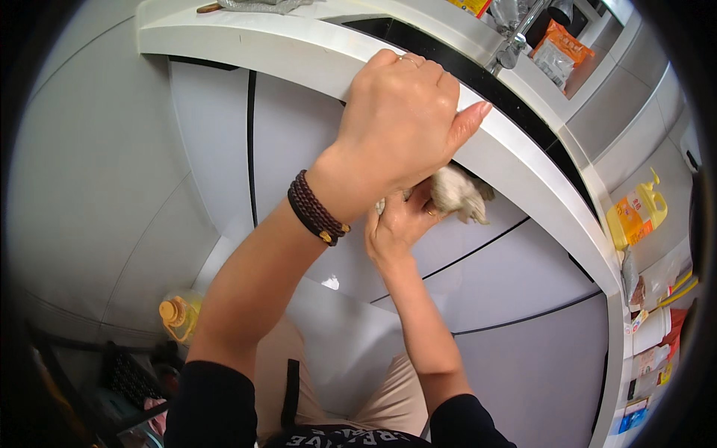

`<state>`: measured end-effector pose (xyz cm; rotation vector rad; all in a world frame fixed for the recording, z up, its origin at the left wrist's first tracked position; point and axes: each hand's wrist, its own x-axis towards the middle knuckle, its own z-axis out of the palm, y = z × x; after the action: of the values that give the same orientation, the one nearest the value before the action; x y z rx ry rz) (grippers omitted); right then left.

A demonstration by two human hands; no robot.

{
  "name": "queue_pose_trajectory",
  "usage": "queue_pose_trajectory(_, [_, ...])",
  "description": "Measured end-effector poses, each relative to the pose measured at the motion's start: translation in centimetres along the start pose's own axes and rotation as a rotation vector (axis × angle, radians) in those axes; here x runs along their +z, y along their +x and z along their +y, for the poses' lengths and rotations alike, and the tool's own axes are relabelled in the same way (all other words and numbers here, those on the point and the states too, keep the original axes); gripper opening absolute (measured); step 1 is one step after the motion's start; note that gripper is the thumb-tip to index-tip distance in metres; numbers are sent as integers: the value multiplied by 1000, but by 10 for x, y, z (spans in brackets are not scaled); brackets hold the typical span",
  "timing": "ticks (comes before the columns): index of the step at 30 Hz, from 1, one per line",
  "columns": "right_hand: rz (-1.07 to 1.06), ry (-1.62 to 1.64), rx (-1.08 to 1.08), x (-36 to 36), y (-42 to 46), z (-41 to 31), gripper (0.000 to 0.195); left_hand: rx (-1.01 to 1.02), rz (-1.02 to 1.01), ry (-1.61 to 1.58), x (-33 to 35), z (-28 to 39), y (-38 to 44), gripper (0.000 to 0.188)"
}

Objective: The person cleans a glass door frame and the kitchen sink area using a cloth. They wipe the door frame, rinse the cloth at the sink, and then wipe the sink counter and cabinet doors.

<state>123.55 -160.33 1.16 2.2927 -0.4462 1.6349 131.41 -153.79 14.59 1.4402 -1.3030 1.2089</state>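
My left hand [400, 106] lies curled over the white countertop edge [521, 151], its thumb stretched along it to the right. Its fingertips are hidden behind the knuckles. A dark braided bracelet [319, 210] circles that wrist. Lower down, my right hand [400, 221] grips a crumpled beige cloth [456, 193] beside a pale grey cabinet door [302, 134], just under the counter. Part of the cloth hangs out past the fingers on the right, and my left forearm covers some of the right hand.
A chrome faucet [510, 53] and an orange packet [560, 47] are beyond the counter's black strip [448, 53]. A yellow pump bottle [638, 213] stands at right, above several containers. On the floor at left is an oil jug [182, 316] with an orange cap.
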Motion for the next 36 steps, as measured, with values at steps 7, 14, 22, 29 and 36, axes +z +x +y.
queue_pose_trajectory(7, [-145, -28, 78, -81, -62, 123, 49, 54, 128, -340, -39, 39, -21, 21])
queue_pose_trajectory(14, [1, -49, 90, -73, -56, 106, 53, -2, -135, -379, -186, 70, -38, 18])
queue_pose_trajectory(22, [-269, 77, -195, -23, -5, 1, 63, 74, -33, -167, -269, 63, -88, 26])
queue_pose_trajectory(29, [-443, 234, -308, 5, 2, -36, 66, 53, 516, -357, -217, 87, -115, 18])
queue_pose_trajectory(36, [-556, 203, -323, -47, 16, 10, 52, -524, 135, -548, -9, 53, -160, 31])
